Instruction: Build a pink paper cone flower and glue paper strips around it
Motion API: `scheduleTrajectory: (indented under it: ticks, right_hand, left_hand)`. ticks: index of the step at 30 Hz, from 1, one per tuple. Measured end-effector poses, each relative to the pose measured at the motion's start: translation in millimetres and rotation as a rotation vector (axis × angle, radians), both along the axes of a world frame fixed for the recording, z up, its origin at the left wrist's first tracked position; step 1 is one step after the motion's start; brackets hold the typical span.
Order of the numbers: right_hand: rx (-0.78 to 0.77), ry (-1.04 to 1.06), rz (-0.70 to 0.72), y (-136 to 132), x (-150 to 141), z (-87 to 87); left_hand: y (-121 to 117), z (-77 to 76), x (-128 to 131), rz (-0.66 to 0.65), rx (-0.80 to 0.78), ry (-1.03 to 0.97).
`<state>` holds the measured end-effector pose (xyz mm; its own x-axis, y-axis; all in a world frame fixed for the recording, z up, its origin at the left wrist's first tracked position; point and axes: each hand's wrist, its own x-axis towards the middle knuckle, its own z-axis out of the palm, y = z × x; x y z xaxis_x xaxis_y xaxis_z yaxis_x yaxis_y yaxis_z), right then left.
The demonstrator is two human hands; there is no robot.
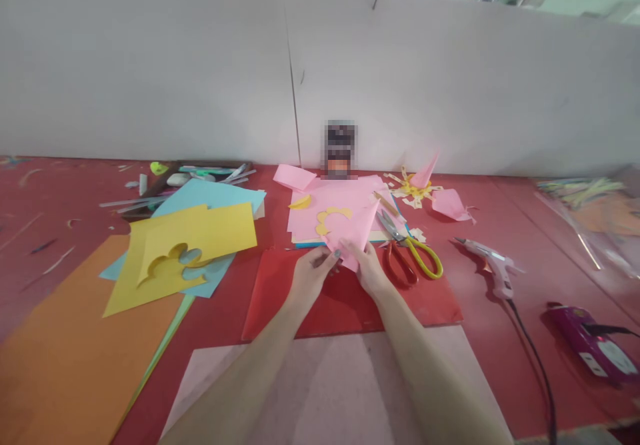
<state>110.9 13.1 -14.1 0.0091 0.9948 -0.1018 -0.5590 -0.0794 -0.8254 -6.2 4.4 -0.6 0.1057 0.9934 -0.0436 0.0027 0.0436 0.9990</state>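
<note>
While both your hands meet over the red board (300, 298), the pink paper sheet (366, 226) sits between them, tilted, one pointed corner rising away from you. Right hand (373, 273): fingers clamped on the sheet's near right side. Left hand (310, 270): thumb and fingers pinched on its near left edge; how deep that grip goes, cannot tell, as the fingertips overlap and blur.

Step in hand, by judgement: steadying and shaping a thin sheet. Pinch lightly, with flat pads rather than nails; paper like this probably creases at hard points. Let one hand anchor while the other adjusts; shift both at once and the edges likely slip out of line. Check how they meet before pressing any bend firm.

Just beyond lies the stack of pink paper (325, 192), a yellow scalloped cut-out (323, 219) on it, near enough to be brushed aside. Lift clear when turning the sheet. Scissors (400, 236) lie just right of your right hand, blades pointing away; mind that wrist. Glue gun (495, 265) rests farther right on the table (505, 352); whether hot, cannot tell.
</note>
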Motion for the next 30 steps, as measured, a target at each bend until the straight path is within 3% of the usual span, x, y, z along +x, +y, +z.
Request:
scheduleTrajectory:
  ticks: [30]
  right_hand:
    - [0.051, -0.11, -0.004, 1.7, 2.6, -9.3]
  left_hand:
    - [-2.1, 0.9, -1.7, 0.002, 0.149, 0.223]
